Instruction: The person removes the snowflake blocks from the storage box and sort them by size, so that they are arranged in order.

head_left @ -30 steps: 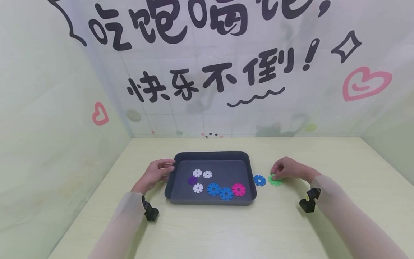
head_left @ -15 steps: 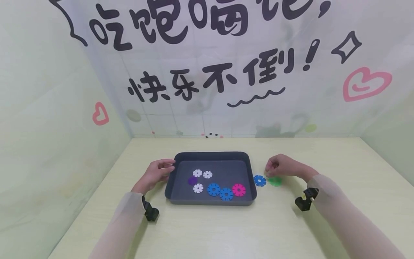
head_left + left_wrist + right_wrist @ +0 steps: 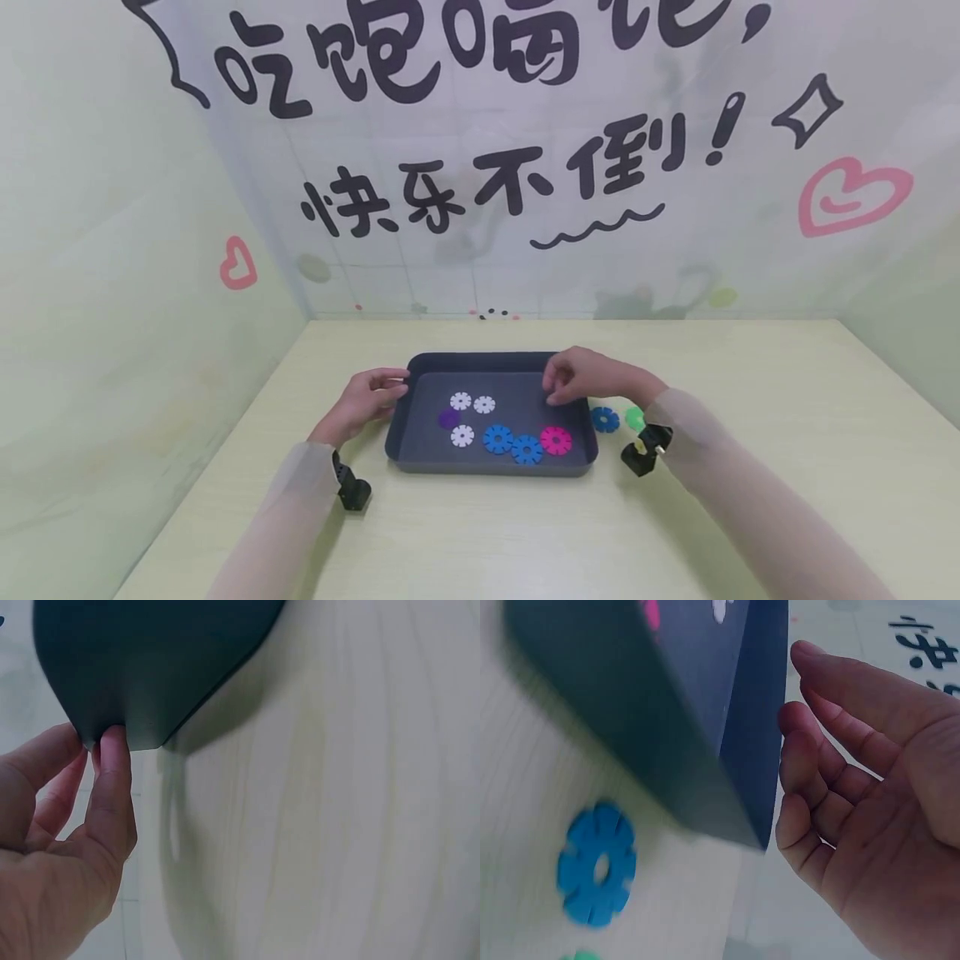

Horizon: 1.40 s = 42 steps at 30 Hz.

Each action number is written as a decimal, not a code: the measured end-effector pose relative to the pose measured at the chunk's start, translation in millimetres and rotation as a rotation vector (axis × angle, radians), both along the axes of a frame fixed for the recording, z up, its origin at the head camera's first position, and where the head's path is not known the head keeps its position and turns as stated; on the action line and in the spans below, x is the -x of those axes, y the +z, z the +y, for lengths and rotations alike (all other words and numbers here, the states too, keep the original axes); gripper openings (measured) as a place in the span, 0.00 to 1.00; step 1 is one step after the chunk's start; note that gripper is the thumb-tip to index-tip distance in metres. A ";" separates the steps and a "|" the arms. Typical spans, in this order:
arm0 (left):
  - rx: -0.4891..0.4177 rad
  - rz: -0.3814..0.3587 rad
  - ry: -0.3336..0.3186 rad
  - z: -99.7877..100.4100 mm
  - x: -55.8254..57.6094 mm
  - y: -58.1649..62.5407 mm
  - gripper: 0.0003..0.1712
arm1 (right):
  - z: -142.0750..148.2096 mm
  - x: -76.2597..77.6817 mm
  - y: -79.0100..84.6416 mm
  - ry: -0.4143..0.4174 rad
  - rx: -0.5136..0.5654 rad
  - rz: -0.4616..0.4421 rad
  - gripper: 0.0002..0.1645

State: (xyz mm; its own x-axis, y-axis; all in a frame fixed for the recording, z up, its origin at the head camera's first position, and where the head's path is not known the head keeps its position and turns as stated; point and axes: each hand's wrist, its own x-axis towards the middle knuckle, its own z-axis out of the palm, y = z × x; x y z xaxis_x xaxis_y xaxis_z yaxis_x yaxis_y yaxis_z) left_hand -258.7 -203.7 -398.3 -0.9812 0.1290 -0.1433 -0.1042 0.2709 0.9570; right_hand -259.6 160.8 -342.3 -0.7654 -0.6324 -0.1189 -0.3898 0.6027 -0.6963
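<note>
My left hand (image 3: 363, 404) pinches the left rim of a dark grey tray (image 3: 487, 468), thumb outside the wall in the left wrist view. My right hand (image 3: 588, 375) is above the tray's right side, its fingers loosely bent and the thumb apart from them in the right wrist view; nothing shows between them. In the tray lie a pink notched disc (image 3: 556, 441), two blue notched discs (image 3: 498, 439), a purple disc (image 3: 449, 418) and three white ones (image 3: 462, 436). Outside its right wall lie a blue notched disc (image 3: 596, 862) and a green disc (image 3: 634, 417), partly hidden by my right forearm.
The tray stands on a light wood table (image 3: 480, 533). A printed cloth wall (image 3: 465, 275) closes the back, with cloth sides left and right. My wrists carry black camera mounts (image 3: 352, 490).
My right hand has left the green disc and moved left, past the blue disc, to above the tray's right side. My left hand stays at the left rim. The discs lie as before.
</note>
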 end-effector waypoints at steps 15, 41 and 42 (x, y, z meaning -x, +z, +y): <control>-0.002 -0.003 -0.005 -0.8 2.5 -2.8 0.23 | -66.3 13.5 -9.2 0.184 -0.088 -0.131 0.12; -0.002 -0.005 -0.014 -3.4 2.4 -2.6 0.24 | -94.4 15.3 -21.8 0.175 -0.298 -0.134 0.11; -0.003 -0.005 -0.014 -3.8 2.2 -2.6 0.24 | -95.0 15.2 -21.4 0.170 -0.302 -0.138 0.11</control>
